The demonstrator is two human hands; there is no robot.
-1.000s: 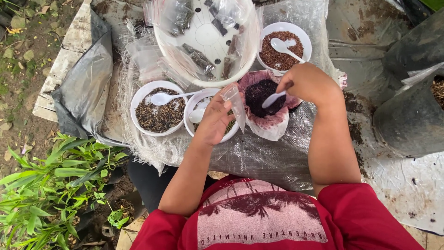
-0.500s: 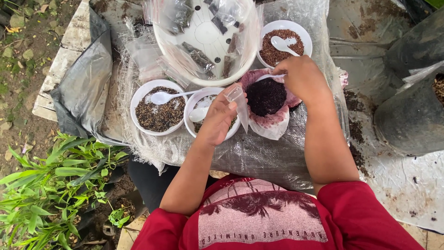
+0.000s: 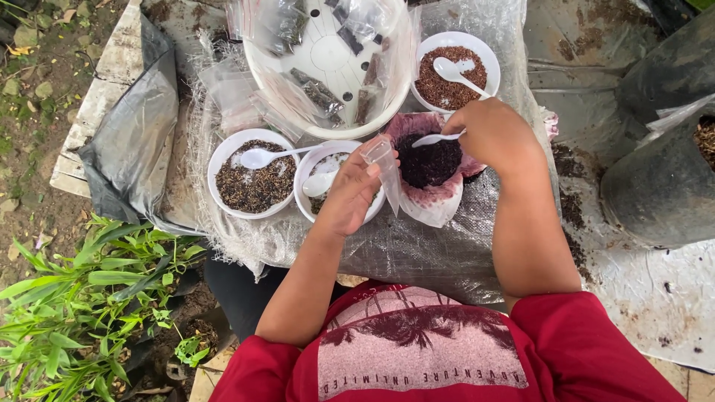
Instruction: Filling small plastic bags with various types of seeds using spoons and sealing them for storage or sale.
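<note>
Our right hand (image 3: 493,134) is closed on the handle of a white spoon (image 3: 432,139), whose bowl rests on the dark grain (image 3: 426,160) heaped in the pink-lined bag (image 3: 432,201). At nine o'clock from that heap, our left hand (image 3: 350,195) pinches a small clear bag (image 3: 381,158), its mouth apparently open. At nine o'clock from the left hand sits a bowl of mixed seeds (image 3: 253,186); at twelve, the big white basin (image 3: 328,67); at one, a bowl of brown grain (image 3: 453,74).
</note>
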